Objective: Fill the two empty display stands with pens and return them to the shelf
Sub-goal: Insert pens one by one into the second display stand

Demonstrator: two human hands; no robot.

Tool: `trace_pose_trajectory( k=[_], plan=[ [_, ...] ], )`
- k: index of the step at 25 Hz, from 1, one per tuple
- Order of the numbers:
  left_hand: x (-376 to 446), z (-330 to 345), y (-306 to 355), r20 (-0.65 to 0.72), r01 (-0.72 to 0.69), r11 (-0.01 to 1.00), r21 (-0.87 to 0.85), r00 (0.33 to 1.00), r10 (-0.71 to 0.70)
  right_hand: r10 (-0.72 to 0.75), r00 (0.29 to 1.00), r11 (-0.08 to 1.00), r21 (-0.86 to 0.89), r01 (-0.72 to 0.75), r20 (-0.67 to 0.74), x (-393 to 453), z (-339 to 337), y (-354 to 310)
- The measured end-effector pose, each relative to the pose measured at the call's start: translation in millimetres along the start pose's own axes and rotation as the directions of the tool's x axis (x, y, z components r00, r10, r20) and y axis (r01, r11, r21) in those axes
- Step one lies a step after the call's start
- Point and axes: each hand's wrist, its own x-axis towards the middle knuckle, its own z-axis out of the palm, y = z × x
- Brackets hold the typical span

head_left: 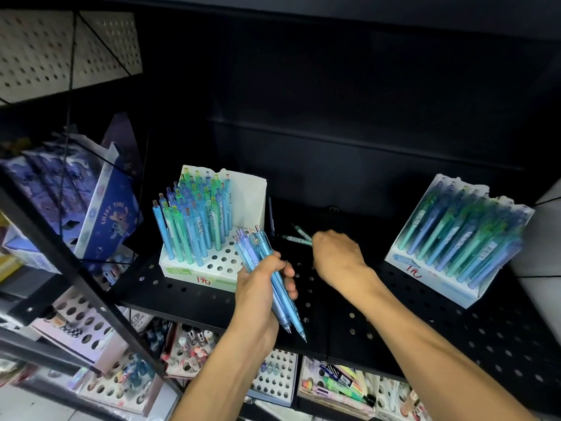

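Black perforated shelf (188, 291), carrying two white display stands: left stand (212, 268) part filled with blue-green pens, right stand (449, 262) packed full. Left grip (261, 287) clamped round a bundle of translucent blue pens (273, 268); right grip (337, 256) curled at loose pens (299, 238), hold unclear.

The right hand (338, 256) is turning its back to the camera, so its fingers are hiding from view and whether they are touching the loose pens (299, 237) just beyond them cannot be told. The left hand (261, 287) is covering the middle of the pen bundle (282, 302), hiding the count. The left display stand (194, 270) is losing its front right corner behind that bundle. The right display stand (437, 278) is blurring, its pens smearing together. Below the left display stand, the lower shelf goods (194, 344) are blurring too.
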Motion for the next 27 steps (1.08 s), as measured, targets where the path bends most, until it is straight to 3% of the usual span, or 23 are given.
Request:
trace_pose_trajectory(
  k=[3, 5, 7, 8, 12, 15, 17, 22, 24, 27],
  plan=[
    [1.9, 0.7, -0.7, 0.006, 0.004, 1.0, 0.006, 1.0, -0.004, 0.014, 1.0, 0.926, 0.378, -0.011, -0.004, -5.1, -6.9, 22.1],
    [3.9, 6.3, -2.5, -0.009, 0.007, 1.0, 0.02, 1.0, -0.006, -0.072, 0.997, 0.723, 0.689, 0.05, 0.004, -21.1, -10.4, 29.0],
    [2.6, 15.3, -4.5, 0.004, 0.006, 0.999, 0.05, 1.0, -0.006, -0.201, 0.979, 0.57, 0.808, 0.153, -0.044, -46.3, -16.0, 23.3],
    [1.2, 19.4, -5.5, 0.023, 0.006, 0.998, 0.065, 1.0, -0.008, -0.241, 0.967, 0.563, 0.8, 0.207, -0.081, -58.3, -18.0, 18.9],
    [-6.3, 28.4, -10.4, 0.043, 0.009, 0.999, 0.053, 0.999, -0.012, -0.246, 0.928, 0.742, 0.561, 0.366, -0.28, -83.0, -18.1, 12.3],
    [-10.0, 31.2, -14.2, -0.077, 0.019, 0.998, -0.065, 0.997, -0.024, -0.367, 0.898, 0.857, 0.286, 0.428, -0.242, -96.8, -20.8, 5.8],
    [-11.1, 27.2, -12.4, -0.133, -0.008, 0.999, -0.033, 0.991, 0.003, -0.414, 0.879, 0.886, 0.119, 0.449, -0.236, -102.8, -30.7, 7.3],
    [-16.3, 0.8, 13.2, -0.086, -0.113, 0.991, 0.076, 0.989, 0.12, -0.132, 0.875, 0.849, 0.403, 0.343, -0.465, -53.5, -44.5, 22.4],
    [-18.4, -6.6, 23.2, -0.063, -0.12, 0.989, 0.087, 0.99, 0.125, -0.238, 0.88, 0.859, 0.334, 0.388, -0.411, -5.6, -22.4, 15.6],
    [-22.1, -18.6, 32.9, -0.056, -0.101, 0.992, 0.075, 0.993, 0.106, -0.442, 0.877, 0.882, 0.089, 0.463, -0.187, 47.5, 15.6, -8.0]
  ],
)
